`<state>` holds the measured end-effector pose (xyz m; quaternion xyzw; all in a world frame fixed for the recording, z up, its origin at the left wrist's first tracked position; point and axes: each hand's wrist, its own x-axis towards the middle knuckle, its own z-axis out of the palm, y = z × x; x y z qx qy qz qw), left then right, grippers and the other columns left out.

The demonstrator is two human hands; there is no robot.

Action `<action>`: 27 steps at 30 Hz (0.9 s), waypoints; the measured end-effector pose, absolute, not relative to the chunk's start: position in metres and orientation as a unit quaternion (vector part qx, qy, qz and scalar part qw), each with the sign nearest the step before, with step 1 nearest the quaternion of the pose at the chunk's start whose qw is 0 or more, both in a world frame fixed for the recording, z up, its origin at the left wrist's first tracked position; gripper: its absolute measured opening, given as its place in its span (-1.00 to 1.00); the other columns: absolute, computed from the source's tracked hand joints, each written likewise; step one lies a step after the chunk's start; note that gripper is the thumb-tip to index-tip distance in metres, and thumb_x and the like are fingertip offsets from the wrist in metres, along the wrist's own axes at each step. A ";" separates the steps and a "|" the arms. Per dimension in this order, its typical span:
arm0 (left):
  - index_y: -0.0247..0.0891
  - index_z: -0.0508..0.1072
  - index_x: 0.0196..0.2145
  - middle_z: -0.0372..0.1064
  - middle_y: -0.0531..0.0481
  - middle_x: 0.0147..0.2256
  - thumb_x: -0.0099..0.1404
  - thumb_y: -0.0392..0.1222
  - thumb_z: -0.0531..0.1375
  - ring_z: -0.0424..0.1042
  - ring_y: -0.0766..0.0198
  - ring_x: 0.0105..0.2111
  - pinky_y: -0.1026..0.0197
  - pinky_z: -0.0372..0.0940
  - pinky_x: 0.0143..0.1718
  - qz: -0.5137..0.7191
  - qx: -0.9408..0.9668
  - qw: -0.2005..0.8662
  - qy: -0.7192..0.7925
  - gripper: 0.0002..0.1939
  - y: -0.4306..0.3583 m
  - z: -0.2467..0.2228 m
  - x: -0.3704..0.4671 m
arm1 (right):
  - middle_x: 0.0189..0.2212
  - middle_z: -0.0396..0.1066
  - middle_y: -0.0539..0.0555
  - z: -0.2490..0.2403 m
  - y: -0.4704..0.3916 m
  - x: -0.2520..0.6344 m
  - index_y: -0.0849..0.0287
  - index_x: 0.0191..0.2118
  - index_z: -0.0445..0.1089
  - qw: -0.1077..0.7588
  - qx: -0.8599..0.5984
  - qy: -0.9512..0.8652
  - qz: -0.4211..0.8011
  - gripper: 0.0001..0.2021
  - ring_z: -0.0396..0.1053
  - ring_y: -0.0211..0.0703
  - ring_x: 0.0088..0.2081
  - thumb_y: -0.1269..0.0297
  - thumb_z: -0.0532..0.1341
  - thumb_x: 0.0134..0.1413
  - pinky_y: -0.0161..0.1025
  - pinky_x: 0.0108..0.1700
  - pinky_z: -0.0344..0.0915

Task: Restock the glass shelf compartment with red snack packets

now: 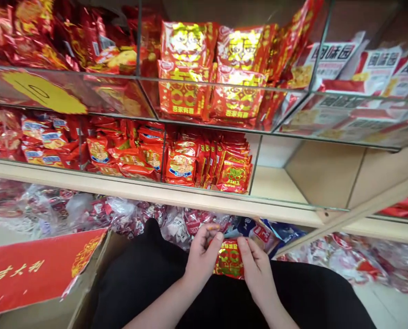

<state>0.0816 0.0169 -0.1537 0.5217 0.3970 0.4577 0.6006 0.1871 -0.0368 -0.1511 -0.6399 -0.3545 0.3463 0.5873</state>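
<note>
A small red packet with gold print (229, 259) is held above the dark-clothed lap. My left hand (204, 251) pinches its left edge between thumb and fingers, and my right hand (255, 265) grips its right edge. The gold characters on the packet appear upside down. Beyond the hands, similar red and gold packets (236, 93) stand in rows in a glass-fronted shelf compartment. More red packets (234, 173) are lined up upright in the lower compartment.
An open cardboard box with a red flap (35, 269) is at the lower left. Plastic-wrapped goods (121, 210) lie under the wooden shelf edge (87, 185). A blue packet (282, 233) lies just past my hands. A yellow tag (44, 92) hangs upper left.
</note>
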 end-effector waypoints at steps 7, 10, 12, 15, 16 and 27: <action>-0.27 0.28 -0.61 0.10 0.14 -0.64 0.16 0.03 0.14 0.08 0.39 -0.60 0.32 0.04 -0.56 0.424 0.583 0.558 0.411 -0.66 0.017 -0.157 0.083 | -0.50 0.26 -0.04 -0.161 -0.039 0.195 0.15 -0.43 0.23 0.668 -0.620 -0.283 0.298 -0.70 0.23 -0.25 -0.46 -0.01 0.17 0.00 -0.29 -0.36 0.26; -0.26 0.30 -0.57 0.16 0.12 -0.61 0.21 0.04 0.07 0.13 0.36 -0.58 0.32 0.07 -0.55 0.435 0.593 0.533 0.419 -0.65 0.016 -0.156 0.082 | -0.52 0.25 -0.05 -0.154 -0.038 0.192 0.14 -0.45 0.26 0.688 -0.626 -0.281 0.236 -0.73 0.21 -0.25 -0.47 0.03 0.16 0.02 -0.30 -0.39 0.21; -0.24 0.24 -0.60 0.13 0.12 -0.63 0.24 0.06 0.03 0.11 0.37 -0.59 0.32 0.07 -0.56 0.446 0.591 0.518 0.428 -0.62 0.016 -0.154 0.081 | -0.55 0.25 -0.06 -0.149 -0.038 0.189 0.14 -0.48 0.26 0.687 -0.636 -0.288 0.202 -0.73 0.19 -0.26 -0.50 0.04 0.14 0.04 -0.31 -0.41 0.18; -0.22 0.16 -0.65 0.07 0.14 -0.65 0.23 0.08 0.04 0.07 0.38 -0.60 0.32 0.06 -0.56 0.460 0.589 0.502 0.435 -0.58 0.018 -0.150 0.080 | -0.56 0.26 -0.05 -0.148 -0.037 0.188 0.13 -0.49 0.27 0.671 -0.650 -0.317 0.163 -0.74 0.20 -0.25 -0.51 0.06 0.12 0.06 -0.29 -0.43 0.17; -0.22 0.16 -0.65 0.07 0.13 -0.65 0.22 0.08 0.05 0.07 0.37 -0.60 0.32 0.06 -0.56 0.462 0.589 0.500 0.435 -0.58 0.019 -0.150 0.080 | -0.56 0.27 -0.04 -0.149 -0.038 0.189 0.13 -0.49 0.27 0.664 -0.654 -0.331 0.148 -0.74 0.21 -0.24 -0.51 0.07 0.12 0.07 -0.29 -0.43 0.18; -0.20 0.46 -0.20 0.44 -0.05 -0.29 0.06 -0.07 0.26 0.40 0.18 -0.28 0.24 0.29 -0.21 0.377 0.666 0.555 0.326 -0.68 0.025 -0.157 0.059 | -0.64 0.30 -0.05 -0.166 -0.041 0.210 0.06 -0.54 0.30 0.538 -0.625 -0.556 0.107 -0.71 0.27 -0.22 -0.60 0.03 0.09 0.08 -0.30 -0.51 0.18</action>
